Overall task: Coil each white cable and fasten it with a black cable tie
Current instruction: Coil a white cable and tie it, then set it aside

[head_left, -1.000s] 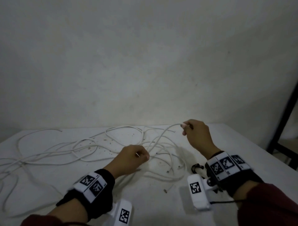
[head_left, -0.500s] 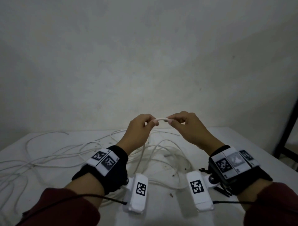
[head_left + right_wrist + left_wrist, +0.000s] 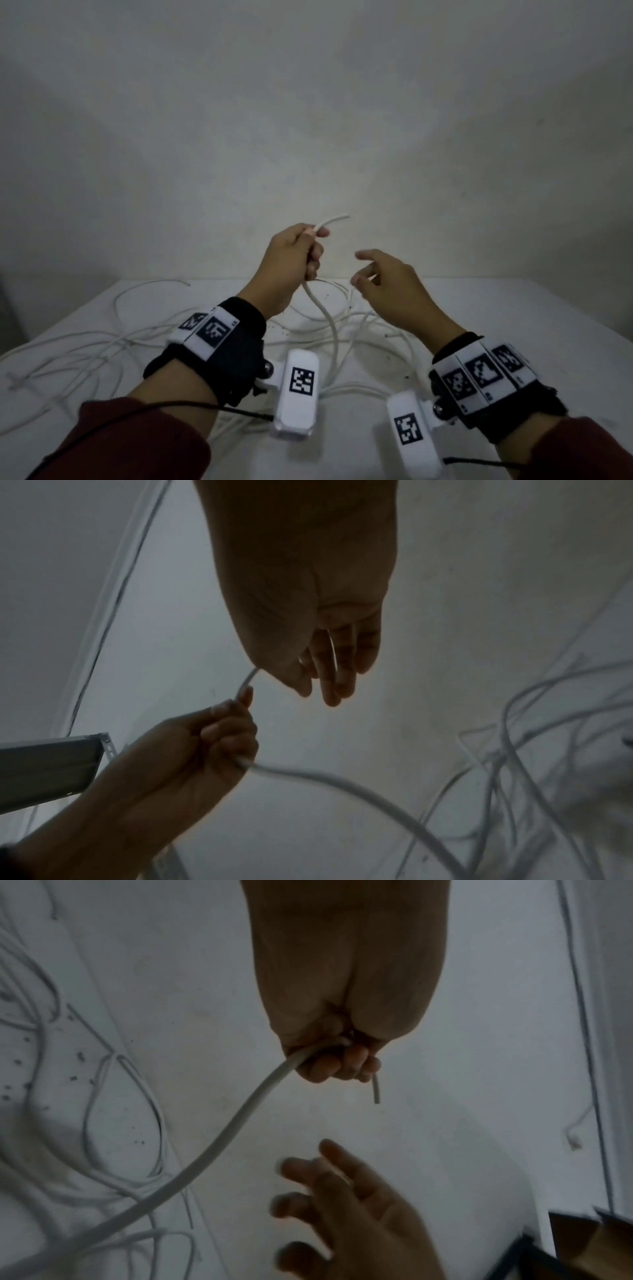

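Cable (image 3: 329, 318) end sits clenched in your left hand (image 3: 294, 253), its length trailing to the table (image 3: 513, 325); your right hand (image 3: 387, 277) hangs released beside it; coiling is barely started; next, gather 1 loop.

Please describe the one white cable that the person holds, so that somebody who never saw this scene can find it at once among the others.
Start at the white table covered with loose white cables, then look above its middle at the raised left hand. The held cable runs through that fist, its short end poking out on top. Unlike its neighbours lying flat, it rises off the table in an arc.
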